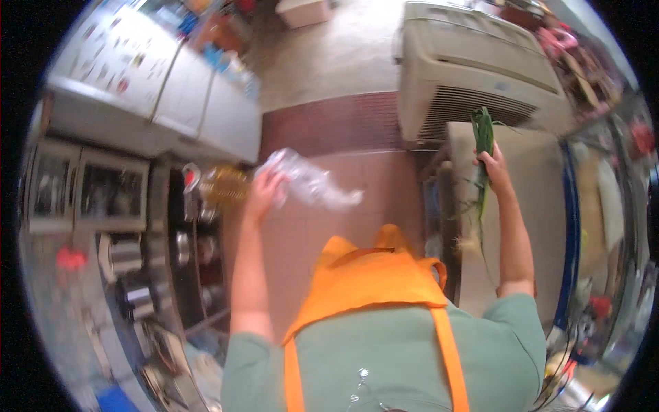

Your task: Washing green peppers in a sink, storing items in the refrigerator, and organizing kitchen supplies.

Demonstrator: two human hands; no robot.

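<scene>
My left hand [265,193] grips a crumpled clear plastic bag [322,183], which hangs out to the right over the tiled floor. Just beyond that hand, to the left, is a large clear bottle of yellow-brown liquid [224,183] with a red cap. My right hand [492,167] is closed around a bunch of long green leafy stalks [483,131], apparently scallions. Their leaves are folded over at the top, and the pale root ends [467,243] dangle below, blurred. The bunch is held over a pale tabletop [530,206].
A beige appliance with a louvred grille [479,108] stands behind the pale tabletop. White cabinets [180,98] line the left side, with dark open shelves [188,268] below. Reddish floor tiles [376,180] lie between. An orange apron [370,278] covers my front.
</scene>
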